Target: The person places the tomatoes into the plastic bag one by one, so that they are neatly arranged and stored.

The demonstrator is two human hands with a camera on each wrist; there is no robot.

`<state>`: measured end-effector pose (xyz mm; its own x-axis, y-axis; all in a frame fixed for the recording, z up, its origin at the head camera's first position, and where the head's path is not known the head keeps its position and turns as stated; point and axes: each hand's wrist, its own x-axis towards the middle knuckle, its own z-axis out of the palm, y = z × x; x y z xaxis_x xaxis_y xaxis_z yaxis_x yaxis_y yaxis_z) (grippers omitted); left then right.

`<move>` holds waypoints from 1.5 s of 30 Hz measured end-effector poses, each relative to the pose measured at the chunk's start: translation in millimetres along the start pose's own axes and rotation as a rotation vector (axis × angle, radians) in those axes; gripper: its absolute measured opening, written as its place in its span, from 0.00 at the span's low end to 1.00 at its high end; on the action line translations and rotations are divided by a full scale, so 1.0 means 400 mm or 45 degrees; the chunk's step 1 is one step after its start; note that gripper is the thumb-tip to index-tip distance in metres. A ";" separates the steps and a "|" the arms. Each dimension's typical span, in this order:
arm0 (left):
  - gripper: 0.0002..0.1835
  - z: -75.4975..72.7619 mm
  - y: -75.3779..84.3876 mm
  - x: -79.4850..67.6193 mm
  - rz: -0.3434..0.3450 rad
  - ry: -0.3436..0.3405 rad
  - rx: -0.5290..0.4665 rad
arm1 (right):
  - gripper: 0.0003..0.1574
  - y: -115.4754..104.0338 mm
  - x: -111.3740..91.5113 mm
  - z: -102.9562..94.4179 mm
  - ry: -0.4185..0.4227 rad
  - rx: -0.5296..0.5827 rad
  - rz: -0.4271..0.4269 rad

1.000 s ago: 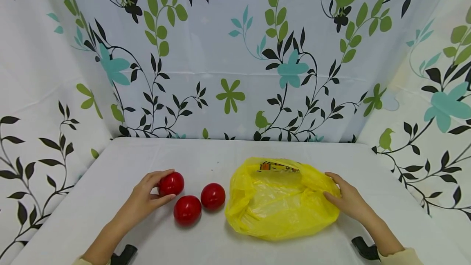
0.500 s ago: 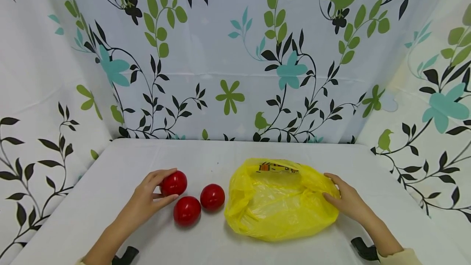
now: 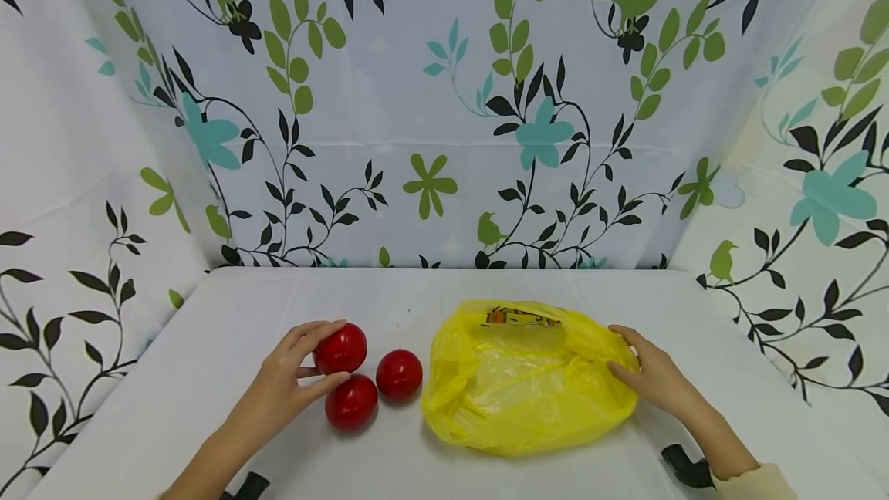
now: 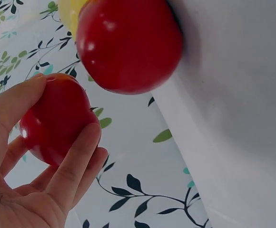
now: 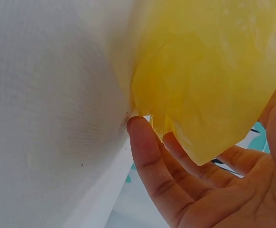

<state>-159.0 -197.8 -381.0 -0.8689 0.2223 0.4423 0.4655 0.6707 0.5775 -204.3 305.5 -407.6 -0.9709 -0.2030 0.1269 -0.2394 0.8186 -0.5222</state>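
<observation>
My left hand (image 3: 288, 369) holds a red tomato (image 3: 342, 349) between thumb and fingers. In the left wrist view that tomato (image 4: 57, 121) shows its glossy skin, with the thumb on one side and fingertips on the other. Two more tomatoes lie on the table: one (image 3: 351, 404) just below the held one, the other (image 3: 399, 375) to its right. My right hand (image 3: 656, 376) grips the right edge of a crumpled yellow plastic bag (image 3: 528, 400). Seen from the right wrist, thumb and fingers sit around the bag's side (image 5: 200, 71). The bag's mouth gapes upward; its inside is partly visible.
The white table (image 3: 243, 299) ends at a far edge against a leaf-and-bird patterned curtain (image 3: 430, 99). Similar cloth hangs on both sides. Black straps (image 3: 686, 467) show near the wrists.
My left hand has carried its tomato a little to the right, closer to the other two. The right hand and the bag stay almost where they were.
</observation>
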 end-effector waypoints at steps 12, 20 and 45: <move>0.38 0.024 0.041 0.009 0.041 -0.020 -0.029 | 0.36 0.002 0.001 -0.003 0.013 0.015 -0.032; 0.37 0.038 0.075 0.013 0.028 -0.052 -0.008 | 0.36 0.007 -0.003 0.004 -0.005 0.026 -0.006; 0.37 0.110 0.147 0.029 0.145 -0.142 -0.064 | 0.35 0.009 -0.003 0.011 0.012 0.061 -0.062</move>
<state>-149.2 -124.8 -372.2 -0.8222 0.3737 0.4292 0.5671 0.6014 0.5628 -204.2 306.3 -413.3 -0.9582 -0.2363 0.1611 -0.2860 0.7814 -0.5547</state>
